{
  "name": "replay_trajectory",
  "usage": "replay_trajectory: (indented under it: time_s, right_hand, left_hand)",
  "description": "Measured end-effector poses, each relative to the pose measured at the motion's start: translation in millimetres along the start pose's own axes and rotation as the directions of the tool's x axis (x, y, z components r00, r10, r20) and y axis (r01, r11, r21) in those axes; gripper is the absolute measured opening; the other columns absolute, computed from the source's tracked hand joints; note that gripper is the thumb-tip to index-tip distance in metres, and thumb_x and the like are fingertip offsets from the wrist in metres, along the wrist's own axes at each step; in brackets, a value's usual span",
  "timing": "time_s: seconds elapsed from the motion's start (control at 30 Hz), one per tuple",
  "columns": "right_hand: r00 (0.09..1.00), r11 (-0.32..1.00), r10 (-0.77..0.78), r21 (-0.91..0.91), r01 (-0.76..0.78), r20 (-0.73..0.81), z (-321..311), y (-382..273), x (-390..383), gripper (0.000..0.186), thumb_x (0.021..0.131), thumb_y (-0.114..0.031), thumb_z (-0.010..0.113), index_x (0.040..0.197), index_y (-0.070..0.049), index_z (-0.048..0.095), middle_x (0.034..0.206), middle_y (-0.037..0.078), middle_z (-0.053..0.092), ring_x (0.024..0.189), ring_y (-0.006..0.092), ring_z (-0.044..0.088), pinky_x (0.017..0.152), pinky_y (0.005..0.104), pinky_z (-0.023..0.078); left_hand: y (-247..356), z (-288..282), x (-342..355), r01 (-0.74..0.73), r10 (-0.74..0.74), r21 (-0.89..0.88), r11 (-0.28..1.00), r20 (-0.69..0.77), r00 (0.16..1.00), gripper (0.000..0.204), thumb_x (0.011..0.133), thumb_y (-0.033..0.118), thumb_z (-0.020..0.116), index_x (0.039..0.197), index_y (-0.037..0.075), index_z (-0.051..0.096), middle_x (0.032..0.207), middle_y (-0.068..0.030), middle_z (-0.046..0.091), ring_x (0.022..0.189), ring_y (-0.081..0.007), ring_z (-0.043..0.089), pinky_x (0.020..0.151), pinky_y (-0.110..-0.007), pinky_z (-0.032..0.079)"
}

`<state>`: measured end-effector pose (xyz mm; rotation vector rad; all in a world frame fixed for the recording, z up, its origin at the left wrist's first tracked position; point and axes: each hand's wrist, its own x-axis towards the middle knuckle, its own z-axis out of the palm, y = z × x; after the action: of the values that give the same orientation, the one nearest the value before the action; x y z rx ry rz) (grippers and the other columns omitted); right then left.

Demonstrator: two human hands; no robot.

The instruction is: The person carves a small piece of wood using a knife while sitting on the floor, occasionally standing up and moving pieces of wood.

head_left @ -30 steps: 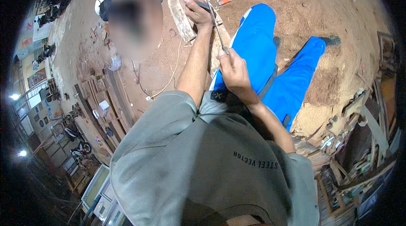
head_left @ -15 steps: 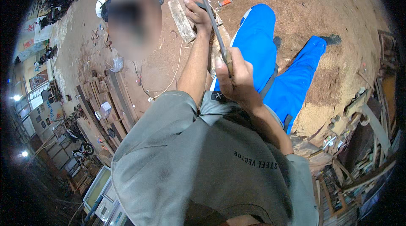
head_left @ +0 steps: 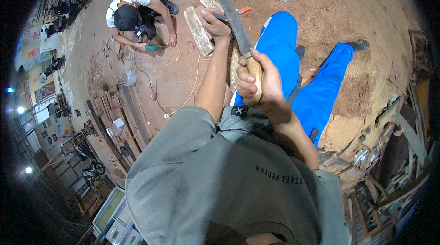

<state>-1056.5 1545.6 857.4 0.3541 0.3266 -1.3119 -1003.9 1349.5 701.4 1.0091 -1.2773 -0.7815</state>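
Note:
Wrapped around a pale wooden handle (head_left: pixel 255 80), my right hand (head_left: pixel 263 80) is closed in front of my blue-trousered leg. From that handle a long flat grey blade (head_left: pixel 236 24) points up and away, its broad face showing; whether it is a knife or a file is unclear. My left hand (head_left: pixel 216 27), farther off and to the left, is closed on a dark narrow bar (head_left: pixel 221 17), which reaches toward the blade and is partly hidden. Just left of that hand a weathered wooden block (head_left: pixel 198 30) lies on the ground, with another wood piece (head_left: pixel 211 2) beyond.
At the far left a crouching person (head_left: pixel 137 2) in white holds a green power tool (head_left: pixel 154 47) with a trailing cord (head_left: pixel 149 80). An orange object (head_left: pixel 244 10) lies past the blade. Planks (head_left: pixel 130 107) fill the left side, scrap wood (head_left: pixel 366 144) the right. Sawdust (head_left: pixel 353 89) covers the ground.
The blade has turned from edge-on to broad side, and my right hand has rolled so the wooden handle shows. My left hand has stayed nearly in place.

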Motion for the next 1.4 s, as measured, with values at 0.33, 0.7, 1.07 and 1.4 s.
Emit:
replay_trajectory:
  time_s: [0.33, 0.7, 1.07, 1.4]
  right_hand:
    - [0.759, -0.031, -0.588, -0.946, 0.323, 0.279, 13, 21, -16, 0.023, 0.099, -0.022, 0.059, 0.103, 0.000, 0.055, 0.067, 0.019, 0.056, 0.059, 0.0385, 0.060, 0.054, 0.0479, 0.044]
    - [0.840, 0.492, -0.468, -0.870, -0.009, -0.274, -76, 16, 28, 0.022, 0.104, -0.024, 0.052, 0.090, -0.007, 0.051, 0.059, -0.001, 0.045, 0.040, 0.0097, 0.040, 0.036, 0.0277, 0.032]
    - [0.795, 0.037, -0.603, -0.994, 0.106, 0.062, -18, 24, 9, 0.032, 0.098, -0.027, 0.059, 0.096, 0.005, 0.059, 0.076, 0.030, 0.060, 0.078, 0.0510, 0.061, 0.062, 0.0517, 0.045]
    - [0.696, -0.081, -0.635, -0.925, 0.372, 0.336, -9, 29, -5, 0.025, 0.098, -0.024, 0.058, 0.102, 0.000, 0.054, 0.074, 0.023, 0.061, 0.072, 0.0455, 0.066, 0.059, 0.0468, 0.049]
  left_hand:
    - [-17, -4, 5, 0.047, -0.045, -0.070, 0.996, 0.021, 0.999, 0.055, 0.109, 0.045, 0.028, 0.075, 0.006, 0.049, 0.064, -0.0056, 0.054, 0.059, -0.0163, 0.053, 0.057, -0.032, 0.044]
    - [-4, -3, 2, 0.074, -0.068, -0.080, 0.994, 0.081, 0.994, 0.063, 0.109, 0.048, 0.023, 0.070, 0.007, 0.051, 0.063, -0.0069, 0.056, 0.061, -0.0181, 0.054, 0.066, -0.033, 0.047]
    - [-28, -5, 7, 0.094, -0.092, -0.043, 0.995, 0.056, 0.994, 0.054, 0.110, 0.043, 0.028, 0.076, 0.006, 0.047, 0.065, -0.0043, 0.049, 0.059, -0.0168, 0.049, 0.058, -0.032, 0.042]
    - [-5, 3, 2, 0.039, -0.040, 0.015, 0.999, 0.047, 0.998, 0.053, 0.110, 0.042, 0.028, 0.077, 0.005, 0.048, 0.066, -0.0049, 0.053, 0.056, -0.0162, 0.050, 0.055, -0.031, 0.044]
